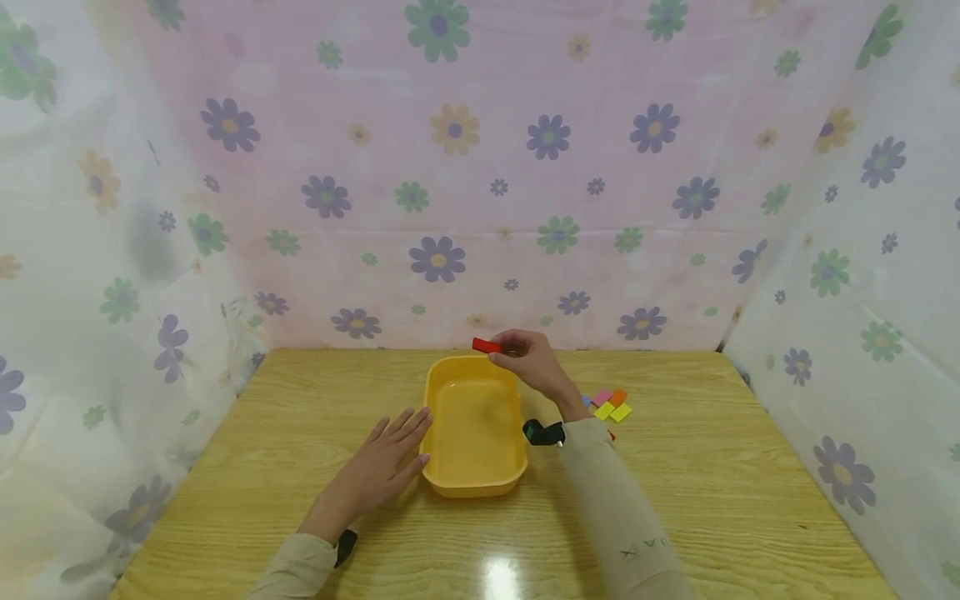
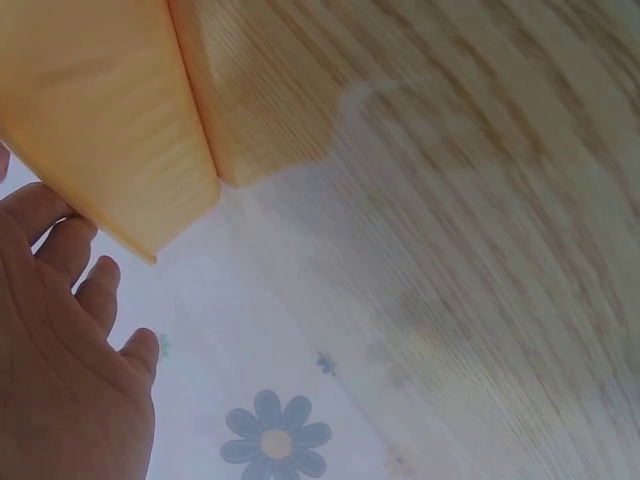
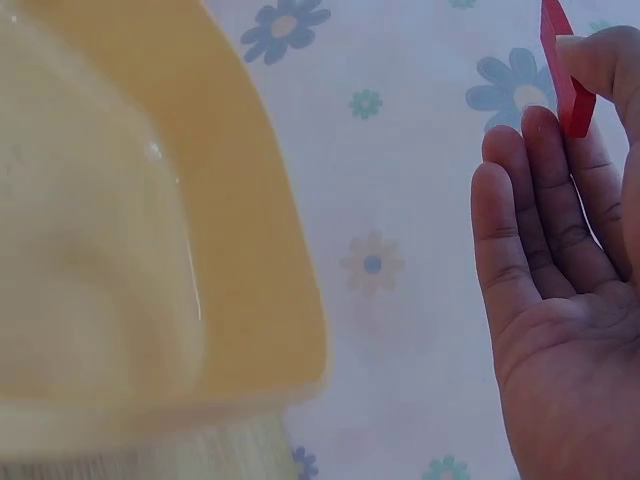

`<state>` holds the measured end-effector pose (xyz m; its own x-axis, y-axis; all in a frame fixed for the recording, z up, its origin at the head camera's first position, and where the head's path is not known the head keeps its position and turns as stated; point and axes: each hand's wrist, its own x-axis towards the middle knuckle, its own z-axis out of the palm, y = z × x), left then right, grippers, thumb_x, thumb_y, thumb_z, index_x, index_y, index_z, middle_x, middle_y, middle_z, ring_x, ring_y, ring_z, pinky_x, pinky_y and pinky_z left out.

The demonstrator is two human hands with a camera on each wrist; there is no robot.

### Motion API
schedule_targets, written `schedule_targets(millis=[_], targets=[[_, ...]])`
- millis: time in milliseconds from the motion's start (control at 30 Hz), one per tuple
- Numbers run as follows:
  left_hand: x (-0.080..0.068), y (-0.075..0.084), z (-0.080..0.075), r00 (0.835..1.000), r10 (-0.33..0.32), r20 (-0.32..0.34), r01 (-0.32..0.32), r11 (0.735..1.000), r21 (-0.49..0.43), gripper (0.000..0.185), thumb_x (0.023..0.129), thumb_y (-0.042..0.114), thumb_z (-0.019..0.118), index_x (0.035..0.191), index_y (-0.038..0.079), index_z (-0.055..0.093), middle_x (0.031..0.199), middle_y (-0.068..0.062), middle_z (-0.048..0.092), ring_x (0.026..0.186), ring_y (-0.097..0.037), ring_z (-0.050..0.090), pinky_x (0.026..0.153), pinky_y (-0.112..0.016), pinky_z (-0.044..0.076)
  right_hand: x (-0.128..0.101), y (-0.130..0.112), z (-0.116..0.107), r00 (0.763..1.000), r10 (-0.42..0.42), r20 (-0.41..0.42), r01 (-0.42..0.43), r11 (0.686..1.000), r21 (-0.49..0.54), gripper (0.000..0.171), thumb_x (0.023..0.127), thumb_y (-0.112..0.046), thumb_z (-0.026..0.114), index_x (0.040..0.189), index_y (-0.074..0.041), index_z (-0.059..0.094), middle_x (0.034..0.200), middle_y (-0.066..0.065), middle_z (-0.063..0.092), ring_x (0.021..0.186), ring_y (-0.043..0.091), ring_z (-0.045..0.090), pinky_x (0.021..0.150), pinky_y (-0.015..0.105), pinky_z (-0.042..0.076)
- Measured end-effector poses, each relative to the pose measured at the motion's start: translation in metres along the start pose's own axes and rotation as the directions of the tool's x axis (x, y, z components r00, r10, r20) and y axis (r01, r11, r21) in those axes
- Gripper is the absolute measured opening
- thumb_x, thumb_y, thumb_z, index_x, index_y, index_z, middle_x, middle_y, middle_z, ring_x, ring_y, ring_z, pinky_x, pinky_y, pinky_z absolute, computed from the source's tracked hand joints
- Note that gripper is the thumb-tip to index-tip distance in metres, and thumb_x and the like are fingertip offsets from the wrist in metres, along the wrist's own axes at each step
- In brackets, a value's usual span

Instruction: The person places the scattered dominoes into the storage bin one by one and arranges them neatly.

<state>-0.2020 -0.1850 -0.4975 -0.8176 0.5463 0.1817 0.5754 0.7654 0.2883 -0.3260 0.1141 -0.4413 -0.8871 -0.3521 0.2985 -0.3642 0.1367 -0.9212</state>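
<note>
A yellow plastic basin (image 1: 476, 481) stands on the wooden table in the head view, its inside bare. My left hand (image 1: 381, 467) rests against its left rim with fingers extended; in the left wrist view the fingertips touch the basin wall (image 2: 110, 120). Above the far right corner of the basin, my right hand (image 1: 534, 364) pinches a small flat red block (image 1: 485, 345) between thumb and fingers. The right wrist view shows that red block (image 3: 568, 80) held at the thumb tip, the other fingers stretched out beside it.
Right of the basin lie several small flat pieces: a pink piece (image 1: 602, 398), an orange piece (image 1: 618, 397), yellow pieces (image 1: 621, 412) and a blue one partly behind the right wrist. A bit of red (image 1: 612, 436) shows beside the right sleeve. Flowered sheets surround the table.
</note>
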Motion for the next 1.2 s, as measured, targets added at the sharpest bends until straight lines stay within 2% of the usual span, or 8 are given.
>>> schedule_targets(millis=[200,367,433,600,733,867,1033,1200], targets=[[0.000,0.000,-0.001,1.000,0.009,0.001,-0.009,1.000,0.006,0.063,0.109,0.041,0.045,0.159,0.006,0.032,0.166,-0.009,0.028,0.154,-0.035,0.025,0.123,-0.063,0.017,0.014,0.000,0.016,1.000,0.010,-0.015,-0.010,1.000,0.013,0.020,0.094,-0.006,0.073,0.112,0.003,0.071,0.107,0.016,0.071,0.089,0.020,0.067,0.084,0.026,0.058],[0.001,0.001,0.000,1.000,0.000,-0.003,0.000,1.000,0.006,0.063,0.109,0.041,0.045,0.160,0.007,0.032,0.166,-0.007,0.029,0.154,-0.035,0.026,0.123,-0.063,0.016,0.019,0.012,0.030,0.998,0.059,0.005,-0.059,0.998,0.021,0.021,0.095,-0.007,0.072,0.113,0.004,0.071,0.110,0.020,0.071,0.094,0.026,0.068,0.091,0.041,0.059],[0.001,0.001,0.000,1.000,0.001,-0.007,-0.001,1.000,0.006,0.062,0.109,0.041,0.045,0.159,0.006,0.032,0.166,-0.007,0.029,0.154,-0.035,0.026,0.123,-0.063,0.016,0.020,0.016,0.036,0.996,0.087,0.011,-0.087,0.996,0.006,0.021,0.095,-0.008,0.072,0.112,0.003,0.071,0.110,0.020,0.072,0.095,0.027,0.069,0.092,0.042,0.059],[0.002,0.001,0.001,1.000,0.009,-0.008,-0.009,1.000,0.008,0.062,0.109,0.039,0.046,0.159,0.005,0.033,0.166,-0.008,0.030,0.154,-0.035,0.026,0.123,-0.063,0.016,0.022,0.026,0.044,0.981,0.195,-0.022,-0.196,0.975,-0.107,0.019,0.092,-0.013,0.077,0.106,-0.001,0.074,0.103,0.012,0.075,0.088,0.019,0.069,0.084,0.030,0.060],[0.002,0.000,0.001,1.000,0.012,-0.014,-0.012,1.000,0.010,0.061,0.108,0.038,0.047,0.158,0.005,0.035,0.166,-0.008,0.031,0.153,-0.034,0.027,0.122,-0.063,0.017,0.024,0.032,0.048,0.967,0.255,-0.022,-0.255,0.950,-0.180,0.020,0.090,-0.015,0.078,0.104,-0.001,0.075,0.099,0.011,0.075,0.088,0.025,0.070,0.081,0.032,0.060],[0.001,0.001,0.001,1.000,0.003,-0.010,-0.003,1.000,0.004,0.061,0.108,0.038,0.048,0.159,0.006,0.035,0.166,-0.007,0.030,0.154,-0.034,0.027,0.123,-0.063,0.017,0.026,0.033,0.053,0.961,0.275,-0.012,-0.271,0.938,-0.216,0.020,0.089,-0.014,0.079,0.102,0.000,0.076,0.098,0.014,0.075,0.088,0.029,0.070,0.080,0.034,0.060],[0.001,0.001,0.001,1.000,-0.005,0.012,0.005,1.000,0.000,0.062,0.108,0.040,0.046,0.159,0.007,0.033,0.167,-0.006,0.029,0.154,-0.033,0.025,0.123,-0.062,0.015,0.029,0.040,0.059,0.954,0.301,-0.010,-0.293,0.919,-0.264,0.019,0.089,-0.014,0.080,0.102,-0.001,0.078,0.099,0.011,0.074,0.082,0.018,0.066,0.079,0.029,0.058],[0.001,0.000,0.001,1.000,-0.005,0.017,0.005,1.000,0.008,0.062,0.109,0.039,0.046,0.159,0.007,0.033,0.167,-0.006,0.028,0.155,-0.033,0.025,0.124,-0.061,0.016,0.026,0.047,0.065,0.941,0.339,0.025,-0.319,0.906,-0.279,0.021,0.089,-0.013,0.080,0.105,-0.001,0.076,0.103,0.011,0.074,0.088,0.018,0.067,0.086,0.031,0.059]])
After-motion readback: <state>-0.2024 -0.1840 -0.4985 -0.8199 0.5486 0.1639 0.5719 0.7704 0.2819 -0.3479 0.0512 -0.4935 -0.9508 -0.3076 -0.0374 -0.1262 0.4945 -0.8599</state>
